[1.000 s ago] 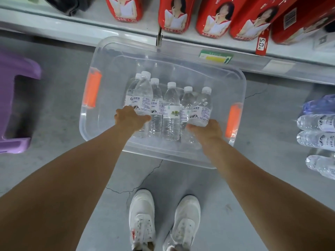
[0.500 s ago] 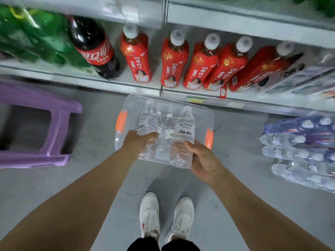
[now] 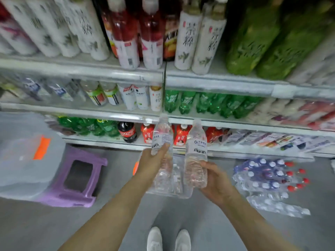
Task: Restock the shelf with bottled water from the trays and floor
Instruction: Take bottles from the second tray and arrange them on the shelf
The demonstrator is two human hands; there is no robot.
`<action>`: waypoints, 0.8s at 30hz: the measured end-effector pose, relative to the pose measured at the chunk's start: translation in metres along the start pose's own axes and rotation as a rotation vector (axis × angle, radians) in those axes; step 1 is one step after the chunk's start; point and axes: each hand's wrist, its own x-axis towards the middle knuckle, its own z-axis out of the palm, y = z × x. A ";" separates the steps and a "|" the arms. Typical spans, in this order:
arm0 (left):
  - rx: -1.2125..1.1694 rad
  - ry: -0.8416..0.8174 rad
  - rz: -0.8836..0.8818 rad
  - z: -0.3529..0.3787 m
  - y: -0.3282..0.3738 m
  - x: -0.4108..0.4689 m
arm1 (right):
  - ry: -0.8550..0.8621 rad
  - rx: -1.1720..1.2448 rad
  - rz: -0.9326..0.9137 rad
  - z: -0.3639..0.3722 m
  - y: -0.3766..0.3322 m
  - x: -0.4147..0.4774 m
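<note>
left hand [image 3: 154,163] gripped water bottle [image 3: 161,134], right hand [image 3: 215,180] gripped second bottle [image 3: 196,147]; both upright above tray [image 3: 181,193] on floor. advice was: hold low, seat bases flat on shelf [image 3: 108,113], labels outward.

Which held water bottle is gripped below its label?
The bottle in the right hand; the left hand's thumb reaches the other bottle's label.

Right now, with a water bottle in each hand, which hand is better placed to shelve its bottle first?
Probably the left: the left hand holds the left bottle higher, its cap by a shelf edge, while the right hand holds the right bottle lower.
</note>
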 end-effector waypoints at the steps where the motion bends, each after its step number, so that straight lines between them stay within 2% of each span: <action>1: -0.005 -0.001 0.041 0.002 0.023 -0.015 | -0.021 0.005 -0.035 0.016 -0.017 -0.013; 5: -0.053 -0.008 0.203 0.011 0.119 -0.068 | -0.069 -0.046 -0.189 0.087 -0.084 -0.058; 10: -0.133 -0.151 0.414 0.017 0.223 -0.142 | -0.109 -0.160 -0.399 0.166 -0.152 -0.110; 19: -0.306 -0.389 0.695 0.003 0.339 -0.227 | -0.043 -0.446 -0.806 0.255 -0.265 -0.196; 24: -0.316 -0.394 0.827 0.006 0.399 -0.242 | -0.068 -0.461 -1.037 0.299 -0.355 -0.236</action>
